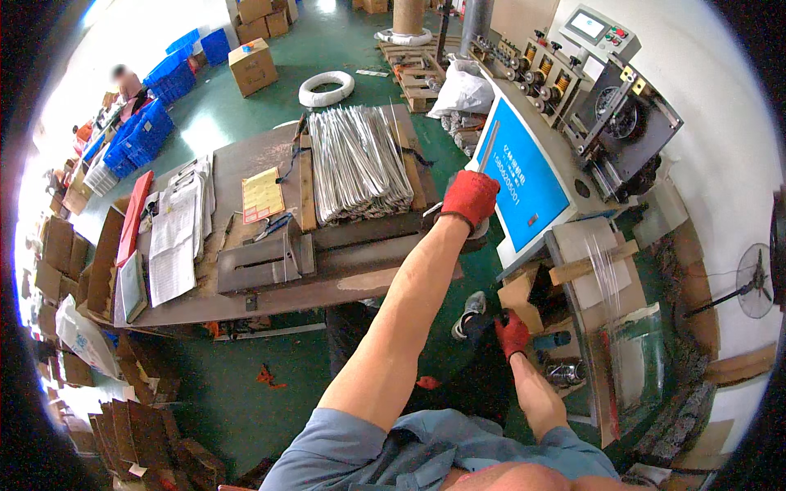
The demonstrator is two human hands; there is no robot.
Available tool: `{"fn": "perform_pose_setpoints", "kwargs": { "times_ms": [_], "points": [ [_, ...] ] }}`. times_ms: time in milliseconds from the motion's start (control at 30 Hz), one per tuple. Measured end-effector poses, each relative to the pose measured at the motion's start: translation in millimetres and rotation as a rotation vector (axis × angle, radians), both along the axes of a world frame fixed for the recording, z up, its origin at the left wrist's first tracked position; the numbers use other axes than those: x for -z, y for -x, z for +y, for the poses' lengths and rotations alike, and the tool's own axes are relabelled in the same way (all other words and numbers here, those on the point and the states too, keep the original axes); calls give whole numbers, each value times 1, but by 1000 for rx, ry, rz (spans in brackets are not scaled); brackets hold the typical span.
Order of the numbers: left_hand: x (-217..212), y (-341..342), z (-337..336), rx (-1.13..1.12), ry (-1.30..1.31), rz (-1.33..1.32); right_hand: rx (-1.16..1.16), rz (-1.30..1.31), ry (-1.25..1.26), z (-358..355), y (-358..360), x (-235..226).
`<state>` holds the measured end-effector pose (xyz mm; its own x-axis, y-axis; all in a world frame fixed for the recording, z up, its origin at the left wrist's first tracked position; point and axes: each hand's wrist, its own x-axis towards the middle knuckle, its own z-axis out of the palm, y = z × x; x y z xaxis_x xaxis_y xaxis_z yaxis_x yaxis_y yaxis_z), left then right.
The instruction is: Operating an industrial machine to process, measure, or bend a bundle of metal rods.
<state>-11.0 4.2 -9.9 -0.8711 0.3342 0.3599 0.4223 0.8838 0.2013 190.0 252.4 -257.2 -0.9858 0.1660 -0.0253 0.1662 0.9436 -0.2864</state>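
Note:
My left hand (472, 199), in a red work glove, is closed beyond the table's right end, in front of the blue-panelled machine. A thin grey metal strip (491, 143) sticks up out of its fist. Something whitish and rounded shows under the wrist, partly hidden. Lower down at the right, my right hand (512, 332), also red-gloved, is closed beside the machine's open lower shelf. A small dark part shows at its fingers, too little to name. Left of my left hand, a thick bundle of silvery metal strips (360, 168) lies on the table between wooden bars.
The brown table (368, 282) carries printed sheets (176, 237), a yellow card (262, 195), pliers (274, 227) and a metal block (258, 266). The machine (524, 180) has rollers and a control box (598, 31). Cartons line the left; a person (128, 86) sits far left.

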Motion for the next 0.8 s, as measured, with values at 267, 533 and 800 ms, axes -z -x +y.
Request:
{"fn": "perform_pose_setpoints", "kwargs": {
  "times_ms": [267,533,800],
  "points": [
    [-6,-2,2,4,-50,10,18,42,-41,3,5,13],
    [0,3,3,43,-4,16,5,39,55,4,5,10],
    [-2,-3,1,27,21,38,29,-31,-10,2,2,2]
  ]
}}
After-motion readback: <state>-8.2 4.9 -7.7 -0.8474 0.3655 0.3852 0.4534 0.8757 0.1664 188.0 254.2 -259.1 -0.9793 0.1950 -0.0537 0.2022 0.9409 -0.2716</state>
